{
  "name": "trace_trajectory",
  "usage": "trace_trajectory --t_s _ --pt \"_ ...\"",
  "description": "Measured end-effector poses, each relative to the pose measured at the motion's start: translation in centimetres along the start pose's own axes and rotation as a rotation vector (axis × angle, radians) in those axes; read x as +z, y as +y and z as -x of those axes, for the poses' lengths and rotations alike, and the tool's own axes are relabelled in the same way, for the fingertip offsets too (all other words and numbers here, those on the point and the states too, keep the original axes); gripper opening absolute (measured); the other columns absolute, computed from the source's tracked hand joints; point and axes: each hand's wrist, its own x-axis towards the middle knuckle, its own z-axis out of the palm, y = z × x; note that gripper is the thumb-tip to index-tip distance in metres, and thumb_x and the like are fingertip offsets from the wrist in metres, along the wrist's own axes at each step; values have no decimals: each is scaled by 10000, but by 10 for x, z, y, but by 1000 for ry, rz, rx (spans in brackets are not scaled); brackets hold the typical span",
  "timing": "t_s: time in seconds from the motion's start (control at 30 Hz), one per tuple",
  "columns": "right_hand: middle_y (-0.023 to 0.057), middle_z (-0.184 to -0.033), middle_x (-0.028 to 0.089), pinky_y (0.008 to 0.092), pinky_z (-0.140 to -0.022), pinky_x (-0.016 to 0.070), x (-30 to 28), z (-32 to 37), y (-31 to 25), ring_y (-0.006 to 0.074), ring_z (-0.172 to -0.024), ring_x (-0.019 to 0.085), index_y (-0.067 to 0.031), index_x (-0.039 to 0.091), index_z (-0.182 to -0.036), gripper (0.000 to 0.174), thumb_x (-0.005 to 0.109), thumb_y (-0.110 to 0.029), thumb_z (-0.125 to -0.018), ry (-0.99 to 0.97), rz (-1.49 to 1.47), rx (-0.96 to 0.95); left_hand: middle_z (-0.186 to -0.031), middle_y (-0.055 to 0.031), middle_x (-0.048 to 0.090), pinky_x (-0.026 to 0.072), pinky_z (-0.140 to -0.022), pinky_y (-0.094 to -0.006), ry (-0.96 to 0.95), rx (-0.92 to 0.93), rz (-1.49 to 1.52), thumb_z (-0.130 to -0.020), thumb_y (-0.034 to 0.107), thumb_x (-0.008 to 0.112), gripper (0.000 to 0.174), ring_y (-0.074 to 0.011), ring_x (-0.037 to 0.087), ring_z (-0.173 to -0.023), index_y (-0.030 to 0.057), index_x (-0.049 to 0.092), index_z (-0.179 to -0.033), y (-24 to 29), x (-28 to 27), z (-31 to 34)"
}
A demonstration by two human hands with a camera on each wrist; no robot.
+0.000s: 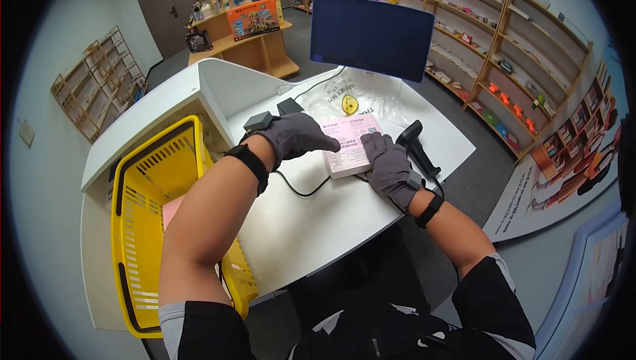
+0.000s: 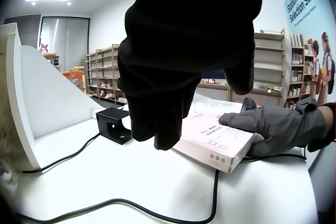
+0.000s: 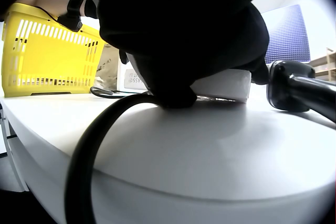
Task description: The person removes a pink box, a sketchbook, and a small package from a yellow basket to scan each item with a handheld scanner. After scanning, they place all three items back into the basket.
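A thick pink box (image 1: 348, 142) with printed text lies flat on the white counter (image 1: 291, 227). My gloved right hand (image 1: 391, 168) grips its right side, fingers over the top edge; the left wrist view shows this hand (image 2: 281, 127) against the box (image 2: 215, 140). Over the box's left edge reaches my gloved left hand (image 1: 298, 138), its fingers extended and holding nothing. Just right of the right hand lies a black barcode scanner (image 1: 417, 148). In the right wrist view the dark glove hides much of the box (image 3: 223, 85).
A yellow basket (image 1: 136, 240) stands at the left, beneath my left arm. Behind the box are a clear plastic bag (image 1: 318, 105), a yellow pear-shaped item (image 1: 350, 104) and a monitor (image 1: 371, 38). A black cable (image 2: 131, 201) crosses the counter near a small black stand (image 2: 113, 116).
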Motion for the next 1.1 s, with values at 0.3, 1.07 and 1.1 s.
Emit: trace_trajectory --t_s 0.3,1.07,1.1 --pt "234 -1519 575 527 -1080 488 8 0 3 418 -1363 577 -24 535 -1544 698 664 -208 -883 32 -3 -8 -962 -178 779 566 -828 -423 -24 -47 -7 -805 825 741 861 -312 727 -903 1 811 -1045 3 -3 3" --pt "194 -1421 638 497 -1008 538 8 -11 2 369 -1260 637 -33 580 -1491 743 730 -287 -809 24 73 43 -656 4 504 342 -494 -314 17 -10 178 -878 567 856 542 -117 423 -568 127 577 -725 -1 6 4" --pt "198 -1418 638 488 -1020 538 4 -8 -1 366 -1260 641 -28 581 -1490 743 731 -310 -819 -22 43 50 -656 4 504 342 -494 -314 6 -18 183 -878 567 856 542 -117 423 -568 127 577 -725 -2 7 5"
